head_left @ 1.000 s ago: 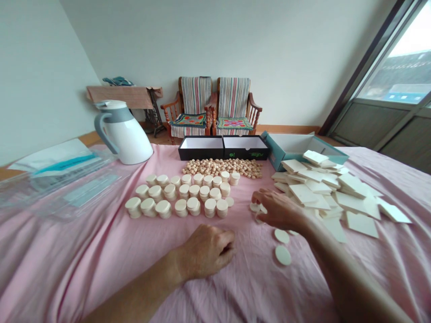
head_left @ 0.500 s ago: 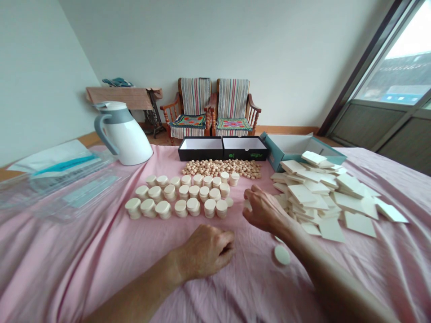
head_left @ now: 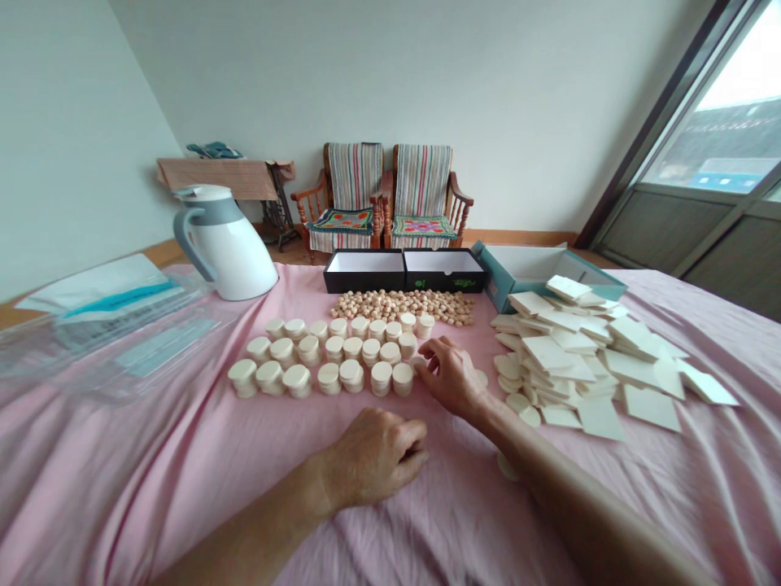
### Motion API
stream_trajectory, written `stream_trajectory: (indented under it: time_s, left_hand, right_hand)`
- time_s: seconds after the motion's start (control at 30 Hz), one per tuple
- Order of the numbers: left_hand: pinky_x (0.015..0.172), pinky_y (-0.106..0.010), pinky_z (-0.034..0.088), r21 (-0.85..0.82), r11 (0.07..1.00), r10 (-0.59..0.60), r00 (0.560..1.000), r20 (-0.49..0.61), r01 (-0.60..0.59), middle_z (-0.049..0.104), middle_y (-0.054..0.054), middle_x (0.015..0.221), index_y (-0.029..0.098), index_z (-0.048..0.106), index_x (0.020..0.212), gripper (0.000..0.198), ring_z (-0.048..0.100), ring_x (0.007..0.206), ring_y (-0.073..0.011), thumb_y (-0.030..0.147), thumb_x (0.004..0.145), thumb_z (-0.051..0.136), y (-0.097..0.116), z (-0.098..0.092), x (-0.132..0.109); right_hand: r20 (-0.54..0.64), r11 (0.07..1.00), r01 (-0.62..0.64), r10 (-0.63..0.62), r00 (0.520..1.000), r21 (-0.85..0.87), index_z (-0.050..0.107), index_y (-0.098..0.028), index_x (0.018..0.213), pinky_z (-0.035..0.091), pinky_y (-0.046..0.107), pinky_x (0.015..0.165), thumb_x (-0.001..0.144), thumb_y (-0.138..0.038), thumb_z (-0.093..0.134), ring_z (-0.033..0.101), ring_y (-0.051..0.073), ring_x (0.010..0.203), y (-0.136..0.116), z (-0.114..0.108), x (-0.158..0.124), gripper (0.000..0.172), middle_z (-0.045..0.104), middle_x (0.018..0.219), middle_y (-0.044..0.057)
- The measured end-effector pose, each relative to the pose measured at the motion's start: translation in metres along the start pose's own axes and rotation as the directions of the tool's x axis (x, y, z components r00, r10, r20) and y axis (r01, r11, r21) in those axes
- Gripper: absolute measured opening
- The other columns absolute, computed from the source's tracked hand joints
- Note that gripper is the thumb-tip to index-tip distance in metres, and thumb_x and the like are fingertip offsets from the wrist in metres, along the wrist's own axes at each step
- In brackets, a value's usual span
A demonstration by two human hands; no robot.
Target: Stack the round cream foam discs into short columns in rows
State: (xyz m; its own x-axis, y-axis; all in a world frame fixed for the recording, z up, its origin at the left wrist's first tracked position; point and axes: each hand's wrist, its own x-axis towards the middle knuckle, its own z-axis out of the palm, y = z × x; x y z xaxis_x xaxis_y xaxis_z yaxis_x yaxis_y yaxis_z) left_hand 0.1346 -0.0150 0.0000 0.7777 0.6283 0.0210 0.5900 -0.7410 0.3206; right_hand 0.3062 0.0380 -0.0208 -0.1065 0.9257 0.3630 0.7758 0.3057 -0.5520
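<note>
My right hand (head_left: 450,376) reaches left over the pink cloth, its fingertips pinched at the right end of the rows of stacked cream discs (head_left: 333,356). What the fingers hold is hidden. My left hand (head_left: 373,456) rests on the cloth nearer to me, curled in a loose fist with nothing showing in it. Several loose cream discs (head_left: 516,389) lie to the right of my right hand, beside a heap of cream square tiles (head_left: 586,350). One more disc (head_left: 505,465) peeks out under my right forearm.
A pile of small tan wooden beads (head_left: 403,305) lies behind the stacks. Behind it stand two black open boxes (head_left: 404,269) and a teal box (head_left: 537,267). A white jug (head_left: 223,241) stands at the back left, clear plastic sleeves (head_left: 103,325) at the left. Two striped chairs stand beyond.
My right hand has moved left from the loose discs by the tiles to the right end of the stacked rows. The left hand has stayed in place.
</note>
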Motion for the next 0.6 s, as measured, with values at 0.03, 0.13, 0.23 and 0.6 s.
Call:
stream_trajectory:
  time_s: [0.03, 0.13, 0.23, 0.6]
  left_hand:
    - [0.055, -0.022, 0.033, -0.003, 1.000, 0.000, 1.000, 0.000, 0.000, 0.065, 0.001, 0.068, 0.018, 0.052, 0.072, 0.013, 0.059, 0.061, -0.0129, 0.025, 0.083, 0.054, 0.000, 0.000, 0.000]
    - [0.055, -0.022, 0.033, -0.004, 1.000, 0.006, 1.000, -0.005, -0.006, 0.064, 0.000, 0.068, 0.018, 0.053, 0.071, 0.013, 0.059, 0.061, -0.0130, 0.025, 0.083, 0.053, -0.001, 0.002, 0.000]
    - [0.056, -0.022, 0.033, -0.004, 1.000, 0.004, 1.000, -0.014, -0.005, 0.065, 0.000, 0.068, 0.017, 0.053, 0.071, 0.014, 0.060, 0.063, -0.0136, 0.025, 0.083, 0.053, -0.002, 0.004, 0.000]
    - [0.056, -0.022, 0.035, -0.016, 1.000, 0.006, 1.000, -0.010, -0.006, 0.064, 0.001, 0.067, 0.017, 0.053, 0.070, 0.013, 0.059, 0.062, -0.0131, 0.023, 0.082, 0.054, 0.000, 0.001, 0.000]
  right_hand:
    - [-0.003, 1.000, -0.006, 0.006, 1.000, 0.007, 0.059, -0.016, 0.085, 0.038, 0.021, 0.059, 0.074, -0.018, 0.054, 0.051, 0.009, 0.059, 0.001, 0.000, 0.000, 0.012, 0.057, 0.079, 0.002]
    - [-0.023, 1.000, -0.002, 0.002, 1.000, 0.001, 0.060, -0.016, 0.085, 0.039, 0.021, 0.059, 0.076, -0.017, 0.051, 0.054, 0.010, 0.060, 0.004, -0.004, 0.001, 0.013, 0.060, 0.078, 0.003]
    - [-0.015, 0.999, -0.003, 0.003, 1.000, -0.033, 0.060, -0.017, 0.090, 0.038, 0.021, 0.059, 0.075, -0.012, 0.047, 0.055, 0.012, 0.061, 0.007, -0.010, -0.001, 0.021, 0.062, 0.073, 0.002]
    - [0.076, 0.999, -0.030, 0.030, 0.997, -0.011, 0.059, -0.018, 0.093, 0.040, 0.021, 0.061, 0.072, -0.008, 0.044, 0.061, 0.014, 0.069, 0.008, -0.018, 0.000, 0.028, 0.068, 0.078, 0.003]
